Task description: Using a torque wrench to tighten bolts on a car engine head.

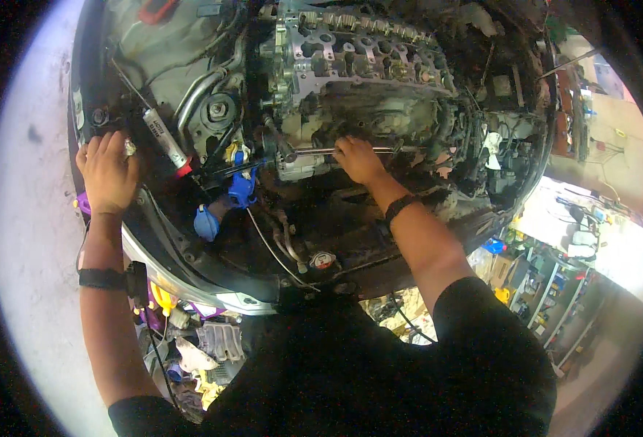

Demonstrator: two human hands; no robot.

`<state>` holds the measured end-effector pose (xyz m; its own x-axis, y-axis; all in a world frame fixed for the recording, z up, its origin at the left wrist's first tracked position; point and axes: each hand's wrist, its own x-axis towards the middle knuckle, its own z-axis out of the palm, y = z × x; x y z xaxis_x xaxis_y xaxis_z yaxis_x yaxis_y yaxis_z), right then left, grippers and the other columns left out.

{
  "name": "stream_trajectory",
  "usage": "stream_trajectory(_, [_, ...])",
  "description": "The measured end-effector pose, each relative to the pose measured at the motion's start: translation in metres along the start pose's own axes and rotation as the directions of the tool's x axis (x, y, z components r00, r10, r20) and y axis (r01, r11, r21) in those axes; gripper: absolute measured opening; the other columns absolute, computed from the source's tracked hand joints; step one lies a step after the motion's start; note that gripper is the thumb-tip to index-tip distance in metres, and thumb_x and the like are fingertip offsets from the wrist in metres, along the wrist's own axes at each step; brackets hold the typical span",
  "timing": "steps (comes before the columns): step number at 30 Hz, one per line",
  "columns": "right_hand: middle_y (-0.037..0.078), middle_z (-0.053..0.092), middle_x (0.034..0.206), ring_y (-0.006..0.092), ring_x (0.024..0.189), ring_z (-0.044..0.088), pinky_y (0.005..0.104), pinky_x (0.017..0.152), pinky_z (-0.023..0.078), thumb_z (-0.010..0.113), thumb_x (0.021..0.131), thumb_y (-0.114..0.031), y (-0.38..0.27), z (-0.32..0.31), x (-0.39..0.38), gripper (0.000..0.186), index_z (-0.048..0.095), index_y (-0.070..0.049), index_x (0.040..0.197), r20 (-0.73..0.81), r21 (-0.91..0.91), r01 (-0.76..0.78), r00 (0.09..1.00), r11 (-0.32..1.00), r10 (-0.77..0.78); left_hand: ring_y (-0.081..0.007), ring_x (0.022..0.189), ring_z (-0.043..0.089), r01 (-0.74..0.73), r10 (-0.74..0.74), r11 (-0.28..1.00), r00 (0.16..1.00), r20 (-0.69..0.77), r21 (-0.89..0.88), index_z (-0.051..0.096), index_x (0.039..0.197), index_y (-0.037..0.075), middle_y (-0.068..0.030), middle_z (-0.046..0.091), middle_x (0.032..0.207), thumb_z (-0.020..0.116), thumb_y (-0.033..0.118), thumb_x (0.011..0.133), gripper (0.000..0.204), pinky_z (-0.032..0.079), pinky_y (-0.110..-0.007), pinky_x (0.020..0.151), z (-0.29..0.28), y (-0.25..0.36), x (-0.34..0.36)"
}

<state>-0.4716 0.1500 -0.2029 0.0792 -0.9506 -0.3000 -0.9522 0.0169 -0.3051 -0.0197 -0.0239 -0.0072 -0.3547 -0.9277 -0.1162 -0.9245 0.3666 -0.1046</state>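
Right hand [360,160] on a metal bar [314,152] at the engine's near side.
Nearest, left of middle, is a blue cap [206,223]; farther left, the left hand [108,175] rests at the bay's dark rim [165,227], fingers bent, and whether it holds anything one cannot tell. The right grip is wrapped around the bar, which runs left to right before the engine [368,58]. Good handling probably means keeping the bar straight and steady, knuckles clear of the metal beyond.
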Motion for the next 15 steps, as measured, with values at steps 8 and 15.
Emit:
stream_trajectory(8, [0.02, 0.059, 0.116, 0.0417, 0.108, 0.055, 0.0514, 0.092, 0.044, 0.06, 0.09, -0.028, 0.001, 0.023, 0.025, 0.032, 0.056, -0.006, 0.113, -0.013, 0.146, -0.062, 0.998, 0.987, 0.065, -0.0355, 0.123, 0.045, -0.007, 0.007, 1.0, 1.0, 0.009, 0.026, 0.053, 0.126, 0.004, -0.0159, 0.055, 0.128, 0.064, 0.019, 0.078, 0.052, 0.026, -0.05, 0.108, 0.009, -0.006, 0.002])
stream_trajectory(15, [0.021, 0.059, 0.122, 0.0373, 0.113, 0.056, 0.0469, 0.094, 0.046, 0.064, 0.087, -0.035, -0.007, -0.03, 0.019, 0.05, 0.057, -0.006, 0.127, 0.276, -0.085, -0.023, 0.96, 0.996, 0.046, -0.0333, 0.113, 0.048, -0.161, 0.164, 0.986, 0.957, -0.24, 0.033, 0.054, 0.118, 0.003, -0.0146, 0.057, 0.117, 0.061, 0.021, 0.075, 0.047, 0.028, -0.049, 0.104, 0.022, -0.013, 0.004])
